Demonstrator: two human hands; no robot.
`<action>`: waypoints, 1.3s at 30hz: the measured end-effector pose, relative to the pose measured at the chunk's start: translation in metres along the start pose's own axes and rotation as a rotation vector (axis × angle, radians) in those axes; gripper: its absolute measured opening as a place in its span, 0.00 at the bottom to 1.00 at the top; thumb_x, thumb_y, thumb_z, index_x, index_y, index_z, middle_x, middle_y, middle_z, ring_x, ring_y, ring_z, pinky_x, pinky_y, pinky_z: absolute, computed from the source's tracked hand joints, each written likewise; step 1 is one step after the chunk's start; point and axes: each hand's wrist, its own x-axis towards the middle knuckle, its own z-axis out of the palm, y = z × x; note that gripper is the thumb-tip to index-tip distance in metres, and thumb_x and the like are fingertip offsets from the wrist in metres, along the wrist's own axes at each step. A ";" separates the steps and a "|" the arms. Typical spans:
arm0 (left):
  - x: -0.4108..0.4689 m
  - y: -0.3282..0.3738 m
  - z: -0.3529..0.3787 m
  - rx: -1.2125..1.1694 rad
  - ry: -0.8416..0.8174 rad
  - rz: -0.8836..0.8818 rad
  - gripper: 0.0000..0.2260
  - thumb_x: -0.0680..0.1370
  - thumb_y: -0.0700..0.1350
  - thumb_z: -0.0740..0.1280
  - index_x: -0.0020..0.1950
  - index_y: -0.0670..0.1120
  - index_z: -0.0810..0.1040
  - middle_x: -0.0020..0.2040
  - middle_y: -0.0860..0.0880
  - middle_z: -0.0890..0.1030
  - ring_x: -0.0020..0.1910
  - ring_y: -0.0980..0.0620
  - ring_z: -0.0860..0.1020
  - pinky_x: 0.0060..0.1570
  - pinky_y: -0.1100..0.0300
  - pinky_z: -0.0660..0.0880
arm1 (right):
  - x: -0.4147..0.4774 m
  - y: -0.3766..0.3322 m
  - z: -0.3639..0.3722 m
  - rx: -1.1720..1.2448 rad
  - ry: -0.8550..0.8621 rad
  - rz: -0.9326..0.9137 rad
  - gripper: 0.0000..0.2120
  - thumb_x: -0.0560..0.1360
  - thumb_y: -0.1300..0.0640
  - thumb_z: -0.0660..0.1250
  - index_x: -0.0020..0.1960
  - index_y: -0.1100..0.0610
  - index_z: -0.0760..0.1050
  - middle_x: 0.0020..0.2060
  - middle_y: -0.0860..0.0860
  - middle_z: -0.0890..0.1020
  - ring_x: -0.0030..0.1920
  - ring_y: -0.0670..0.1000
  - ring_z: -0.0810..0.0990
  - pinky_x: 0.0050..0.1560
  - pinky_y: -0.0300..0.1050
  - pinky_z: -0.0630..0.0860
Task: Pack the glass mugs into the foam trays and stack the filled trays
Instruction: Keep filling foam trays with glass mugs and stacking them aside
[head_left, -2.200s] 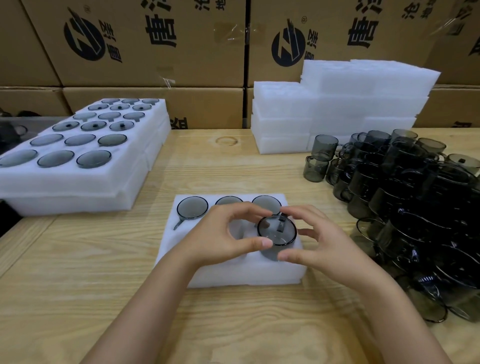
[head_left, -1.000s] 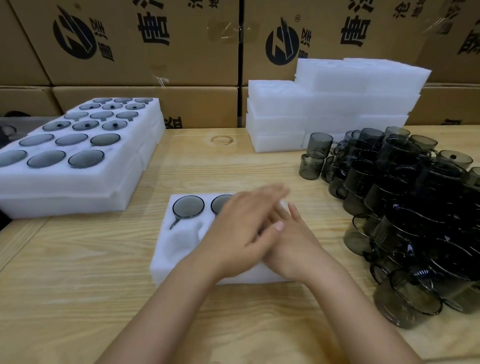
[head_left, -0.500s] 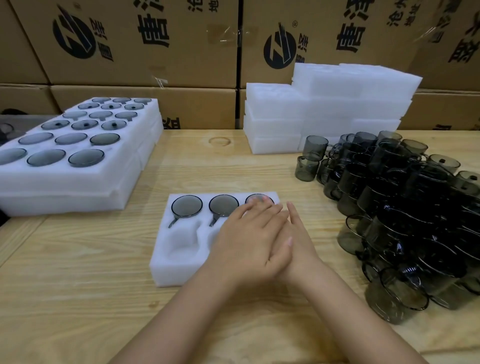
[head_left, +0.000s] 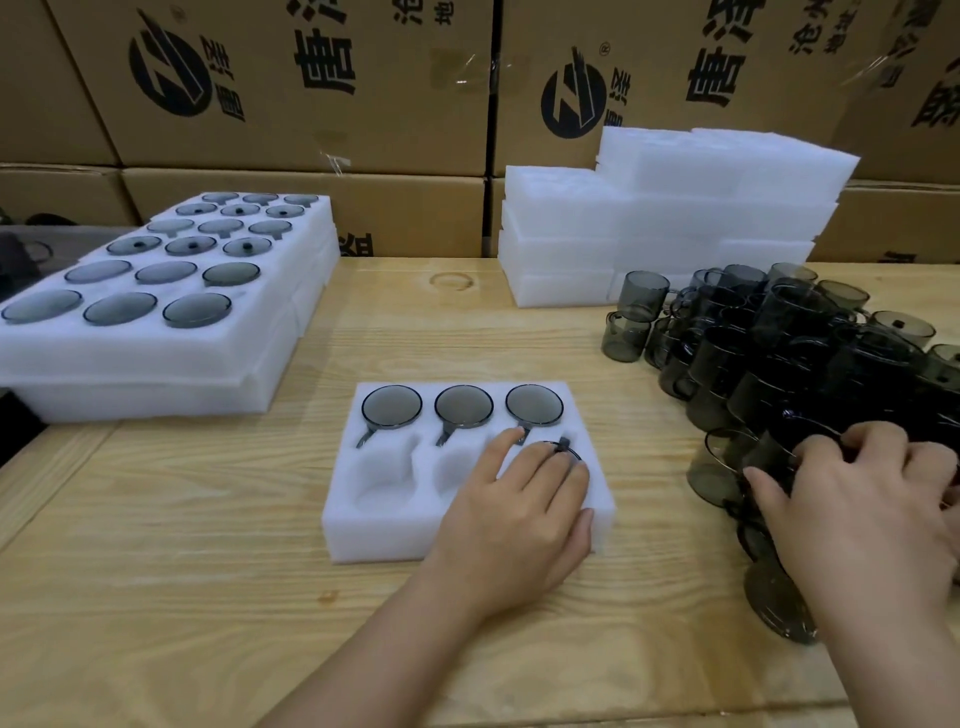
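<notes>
Pale pine planks form the desk (head_left: 208, 597). The left hand (head_left: 519, 514) lies flat on the white six-pocket foam tray (head_left: 384, 535), its straight fingers covering a smoky grey glass mug (head_left: 563, 448) in the front right pocket. The right hand (head_left: 862, 509) curls round a second mug (head_left: 774, 452) in the heaped mugs (head_left: 779, 353). Beyond stand filled trays (head_left: 156, 364), empty foam trays (head_left: 675, 208) and printed cardboard boxes (head_left: 311, 104).
</notes>
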 end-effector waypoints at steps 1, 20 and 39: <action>0.000 0.000 0.000 -0.006 0.003 -0.001 0.14 0.76 0.48 0.61 0.49 0.43 0.83 0.45 0.49 0.83 0.48 0.49 0.81 0.56 0.50 0.75 | 0.002 0.000 0.002 -0.006 0.012 -0.001 0.16 0.70 0.51 0.71 0.47 0.64 0.77 0.52 0.62 0.69 0.55 0.62 0.62 0.50 0.68 0.69; 0.005 -0.001 -0.008 -0.131 0.182 -0.168 0.11 0.75 0.44 0.63 0.49 0.42 0.83 0.44 0.49 0.83 0.42 0.48 0.80 0.49 0.54 0.75 | 0.001 -0.018 0.001 0.416 0.313 -0.423 0.10 0.67 0.60 0.75 0.44 0.64 0.79 0.54 0.62 0.75 0.49 0.64 0.75 0.49 0.61 0.72; 0.000 -0.084 -0.035 -0.866 -0.206 -0.793 0.32 0.66 0.48 0.79 0.61 0.66 0.66 0.54 0.61 0.78 0.54 0.65 0.77 0.54 0.71 0.72 | -0.014 -0.133 0.011 1.392 -0.389 -0.570 0.17 0.71 0.58 0.72 0.53 0.40 0.75 0.54 0.41 0.78 0.55 0.41 0.77 0.55 0.36 0.74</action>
